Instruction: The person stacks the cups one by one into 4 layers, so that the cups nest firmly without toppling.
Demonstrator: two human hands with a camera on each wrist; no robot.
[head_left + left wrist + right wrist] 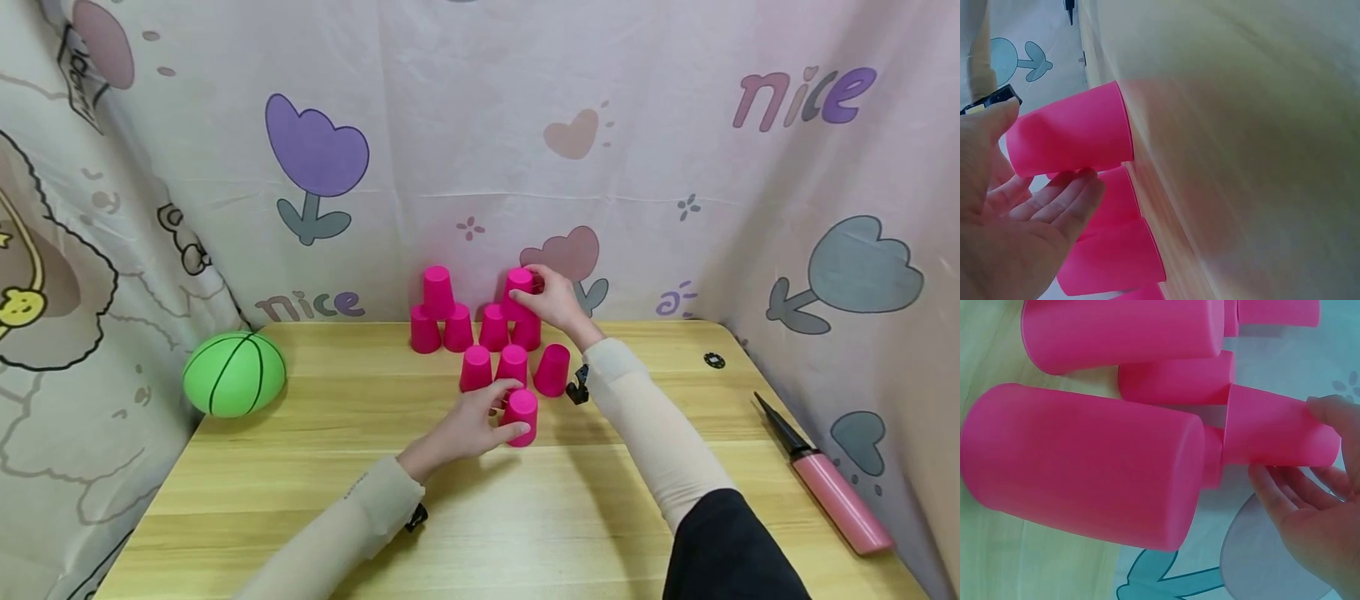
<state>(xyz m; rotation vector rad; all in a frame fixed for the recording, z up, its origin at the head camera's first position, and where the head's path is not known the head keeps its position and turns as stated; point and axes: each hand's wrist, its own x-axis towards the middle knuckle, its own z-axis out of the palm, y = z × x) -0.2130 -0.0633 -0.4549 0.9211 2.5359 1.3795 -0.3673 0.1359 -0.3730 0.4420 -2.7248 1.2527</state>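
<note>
Pink cups — narrow gaps, table edge behind

Cream sleeves, black upper sleeve

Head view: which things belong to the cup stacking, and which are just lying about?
Part of the job:
front cup, held by the left hand
top cup of the back right stack, held by the right hand
other pink cups

Apparently just lying about:
green ball
pink pump
black disc
</note>
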